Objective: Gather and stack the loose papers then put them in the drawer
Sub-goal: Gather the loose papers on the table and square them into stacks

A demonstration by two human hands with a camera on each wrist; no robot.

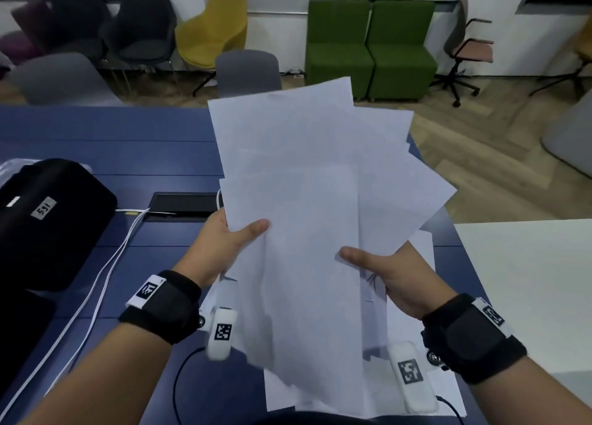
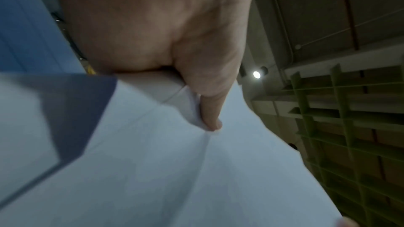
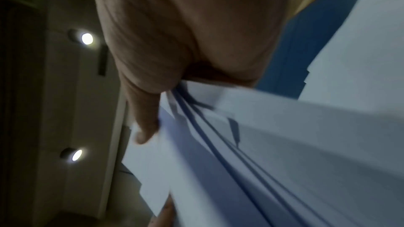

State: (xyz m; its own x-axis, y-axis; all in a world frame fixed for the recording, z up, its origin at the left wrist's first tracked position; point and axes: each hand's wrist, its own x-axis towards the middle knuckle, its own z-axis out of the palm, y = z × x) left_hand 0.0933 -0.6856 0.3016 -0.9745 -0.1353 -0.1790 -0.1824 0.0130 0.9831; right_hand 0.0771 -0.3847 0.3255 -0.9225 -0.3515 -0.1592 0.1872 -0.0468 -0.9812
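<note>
Papers point(image 1: 298, 206) are sitting up in the air right now, a fanned, messy bunch being held over the near right part of the blue worktop point(image 1: 112, 142). The left hand point(image 1: 229, 242) is pinching the bunch on its left side, thumb on top and fingers underneath, and the right hand point(image 1: 389, 277) is doing the same on the right side. The left wrist view is showing that thumb pressing a little crease into the top sheet, and the right wrist view is showing at least 3 loose layers splaying out under the right thumb.

My take on handling: this stuff is looking super light and floppy, and plain sheets are probably sliding on each other the second the pinch loosens. Corners are sticking out in several directions, so nothing is squared yet. A few more sheets point(image 1: 426, 389) are lying flat under the hands near the worktop's near right corner, so gathering is not finished.

Where to hold: I'm thinking the 2 long side edges, roughly mid-length, with thumbs on top, then tapping the short bottom edge on the worktop to line things up. Squeezing harder is probably just adding creases.

No drawer is showing in any view, so I can't tell where it is.
</note>
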